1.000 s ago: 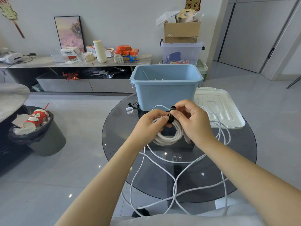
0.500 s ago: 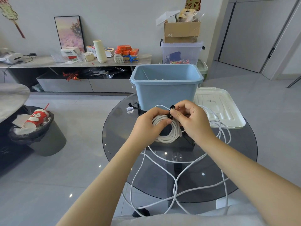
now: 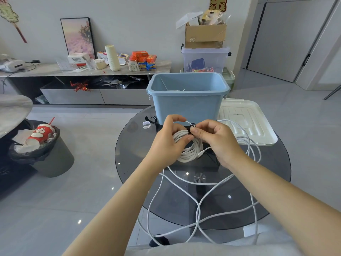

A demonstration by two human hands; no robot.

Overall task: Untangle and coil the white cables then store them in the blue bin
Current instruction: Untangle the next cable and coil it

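This is a home living room. A long low grey media console point(image 3: 84, 71) runs along the white wall, cluttered with snack packets and a tissue box, with a framed pink landscape picture point(image 3: 78, 36) leaning behind it. A round smoked-glass coffee table point(image 3: 132, 148) stands on pale glossy floor tiles, near a grey waste bin point(image 3: 53, 159).

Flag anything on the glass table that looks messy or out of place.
Loose white cable sprawls in crossing loops over the table and off its near edge, still tangled. The bin's white lid lies off, beside the bin. Nothing looks spilled or damaged.
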